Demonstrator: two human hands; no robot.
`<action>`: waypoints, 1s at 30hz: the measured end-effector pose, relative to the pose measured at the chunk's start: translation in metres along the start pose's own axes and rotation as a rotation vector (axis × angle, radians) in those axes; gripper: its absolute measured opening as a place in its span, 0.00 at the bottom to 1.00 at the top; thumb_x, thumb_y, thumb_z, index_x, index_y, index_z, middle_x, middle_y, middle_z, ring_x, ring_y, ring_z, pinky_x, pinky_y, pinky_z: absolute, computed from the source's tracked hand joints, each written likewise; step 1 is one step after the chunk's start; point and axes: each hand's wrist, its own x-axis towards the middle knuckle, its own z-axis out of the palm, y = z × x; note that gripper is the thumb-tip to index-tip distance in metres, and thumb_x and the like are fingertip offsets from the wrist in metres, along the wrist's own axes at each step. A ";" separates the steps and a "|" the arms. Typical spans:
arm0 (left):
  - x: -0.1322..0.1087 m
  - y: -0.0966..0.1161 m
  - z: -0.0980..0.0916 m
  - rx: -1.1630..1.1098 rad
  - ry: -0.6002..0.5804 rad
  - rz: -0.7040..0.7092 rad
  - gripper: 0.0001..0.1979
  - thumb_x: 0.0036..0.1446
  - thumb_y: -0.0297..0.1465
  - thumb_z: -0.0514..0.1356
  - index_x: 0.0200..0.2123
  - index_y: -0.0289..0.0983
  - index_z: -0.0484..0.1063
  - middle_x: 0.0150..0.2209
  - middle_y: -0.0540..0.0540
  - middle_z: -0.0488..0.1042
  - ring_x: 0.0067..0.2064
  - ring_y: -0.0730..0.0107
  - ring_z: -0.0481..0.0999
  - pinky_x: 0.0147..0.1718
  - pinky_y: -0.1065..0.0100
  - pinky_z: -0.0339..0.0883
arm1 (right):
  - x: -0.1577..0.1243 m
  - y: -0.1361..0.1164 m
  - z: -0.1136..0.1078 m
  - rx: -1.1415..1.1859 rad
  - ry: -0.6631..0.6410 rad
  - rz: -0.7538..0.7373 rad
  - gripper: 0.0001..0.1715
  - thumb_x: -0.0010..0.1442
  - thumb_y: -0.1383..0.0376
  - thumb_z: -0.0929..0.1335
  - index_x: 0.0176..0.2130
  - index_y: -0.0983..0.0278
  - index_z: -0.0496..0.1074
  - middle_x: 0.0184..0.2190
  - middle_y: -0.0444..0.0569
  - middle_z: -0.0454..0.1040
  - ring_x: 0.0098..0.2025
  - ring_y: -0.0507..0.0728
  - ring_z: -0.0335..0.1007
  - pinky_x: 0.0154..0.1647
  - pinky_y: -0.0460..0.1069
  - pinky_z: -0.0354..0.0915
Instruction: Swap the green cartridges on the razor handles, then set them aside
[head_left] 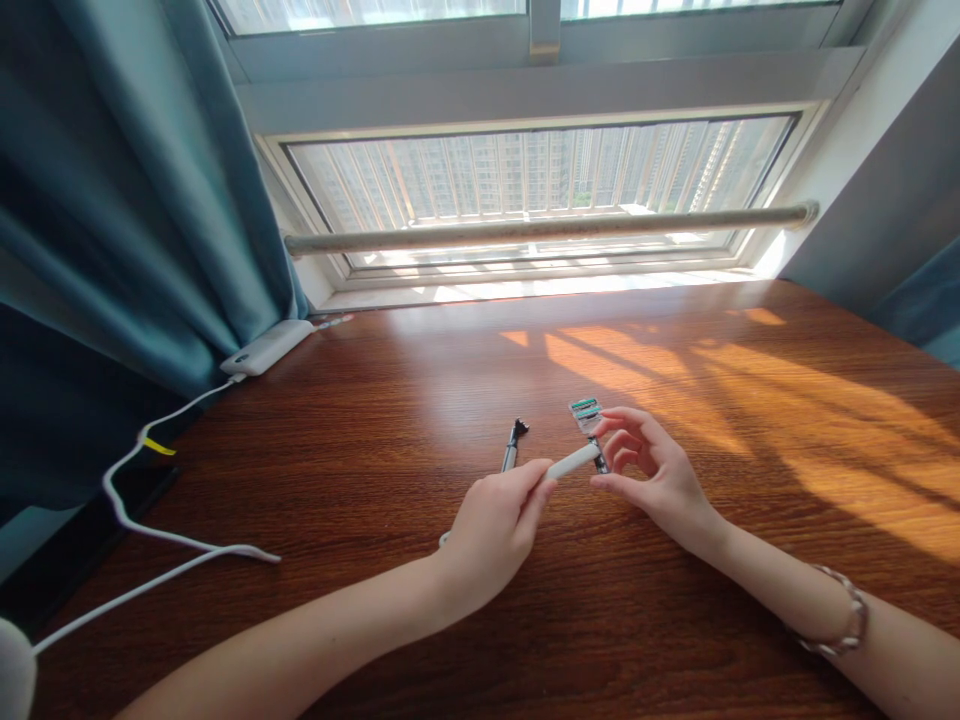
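Note:
My left hand [499, 520] is closed around the white handle [571, 462] of a razor, which slants up to the right. A pale tip [444, 539] shows on the other side of that hand. At the handle's upper end is a dark razor head [599, 456]. My right hand [652, 470] curls around this head, thumb at its lower end and fingers near its upper end. Just beyond the fingertips is a small clear case [586, 412] with green-and-dark blade cartridges. A black and grey razor-like handle [514, 445] lies behind my left hand, partly hidden by it.
On the brown wooden table [390, 430], a white power bank or adapter [268, 347] sits at the left by the blue curtain [150, 180]. Its white cable [161, 533] loops toward me, with a yellow tag [159, 447] nearby. A window with a rail [555, 230] stands behind.

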 end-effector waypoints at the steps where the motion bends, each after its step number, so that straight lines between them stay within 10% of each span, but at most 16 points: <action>1: 0.001 -0.001 0.000 0.000 0.010 -0.007 0.14 0.60 0.34 0.44 0.36 0.38 0.68 0.26 0.49 0.69 0.26 0.72 0.65 0.26 0.74 0.55 | 0.000 0.000 0.000 0.005 -0.008 0.003 0.33 0.44 0.64 0.73 0.48 0.57 0.59 0.39 0.47 0.66 0.30 0.50 0.64 0.28 0.47 0.65; 30: 0.004 -0.006 0.001 -0.043 0.025 -0.006 0.14 0.60 0.34 0.43 0.30 0.38 0.65 0.23 0.51 0.64 0.25 0.74 0.62 0.25 0.74 0.53 | -0.002 -0.005 0.001 0.030 -0.031 -0.002 0.34 0.44 0.65 0.73 0.49 0.57 0.58 0.40 0.48 0.67 0.30 0.51 0.65 0.29 0.47 0.64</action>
